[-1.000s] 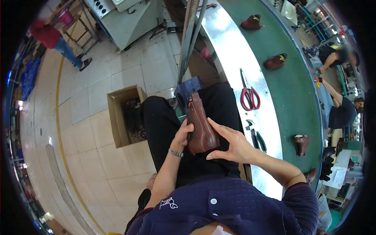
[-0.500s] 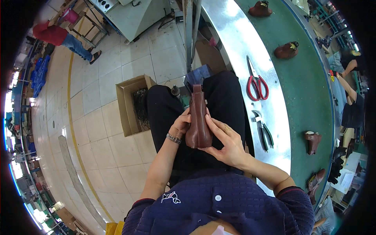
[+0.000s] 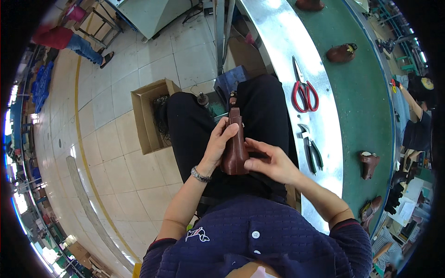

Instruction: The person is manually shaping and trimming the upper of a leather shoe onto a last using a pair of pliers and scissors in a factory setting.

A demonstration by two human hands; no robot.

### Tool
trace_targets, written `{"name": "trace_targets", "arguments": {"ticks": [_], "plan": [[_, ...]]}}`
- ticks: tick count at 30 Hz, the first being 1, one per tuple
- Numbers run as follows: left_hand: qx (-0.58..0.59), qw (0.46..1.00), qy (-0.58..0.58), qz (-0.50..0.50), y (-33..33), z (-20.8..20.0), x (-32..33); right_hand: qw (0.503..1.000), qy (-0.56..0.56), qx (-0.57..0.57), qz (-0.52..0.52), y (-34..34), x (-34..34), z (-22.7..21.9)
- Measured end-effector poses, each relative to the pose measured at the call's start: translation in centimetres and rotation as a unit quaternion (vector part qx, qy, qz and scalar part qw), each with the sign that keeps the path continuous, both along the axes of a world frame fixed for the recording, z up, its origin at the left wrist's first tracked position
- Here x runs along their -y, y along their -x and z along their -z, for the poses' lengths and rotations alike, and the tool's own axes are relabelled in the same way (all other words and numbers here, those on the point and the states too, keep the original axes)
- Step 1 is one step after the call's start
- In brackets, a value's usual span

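Observation:
A brown leather shoe is upright over my lap, its seamed, rounded heel end toward me and a narrow strap-like part at the far end. My left hand is closed round its left side, with the thumb laid across the leather. On the other side my right hand grips the shoe near the heel, thumb against the leather and fingertips partly hidden along its edge. A dark post with brown rounded parts stands just beyond the shoe, between my knees.
Red-handled scissors and dark green-handled pincers lie on the metal ledge at my right. Past it, a green belt carries several brown shoes. An open cardboard box stands left of my knees. Another person stands far left.
My left hand has shifted up the shoe and its thumb now crosses the leather. My right thumb has come up from underneath onto the heel's side. The view has shifted slightly.

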State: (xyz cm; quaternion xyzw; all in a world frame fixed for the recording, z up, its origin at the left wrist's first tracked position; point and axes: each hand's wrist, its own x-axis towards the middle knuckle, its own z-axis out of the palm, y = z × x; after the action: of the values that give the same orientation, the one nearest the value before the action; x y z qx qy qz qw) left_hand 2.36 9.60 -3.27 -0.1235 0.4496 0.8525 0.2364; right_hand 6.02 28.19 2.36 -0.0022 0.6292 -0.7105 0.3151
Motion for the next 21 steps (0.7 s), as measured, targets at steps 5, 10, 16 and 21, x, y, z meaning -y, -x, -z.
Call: {"name": "trace_targets", "arguments": {"ticks": [5,10,16,21], "plan": [[-0.023,0.999,0.029,-0.023,-1.3,0.8,-0.8,0.98,-0.157,-0.1,-0.074,1.4,0.3,-0.9],[-0.064,0.991,0.113,-0.025,-2.2,0.2,-0.8,0.949,-0.265,-0.13,-0.113,1.1,1.0,-1.8],[-0.077,0.992,0.099,-0.023,-1.9,1.5,0.3,0.899,-0.343,-0.23,-0.148,0.2,3.0,-2.2],[-0.11,0.992,0.059,0.007,-0.8,2.8,1.3,0.864,-0.331,-0.377,-0.047,-2.0,3.0,0.0]]}}
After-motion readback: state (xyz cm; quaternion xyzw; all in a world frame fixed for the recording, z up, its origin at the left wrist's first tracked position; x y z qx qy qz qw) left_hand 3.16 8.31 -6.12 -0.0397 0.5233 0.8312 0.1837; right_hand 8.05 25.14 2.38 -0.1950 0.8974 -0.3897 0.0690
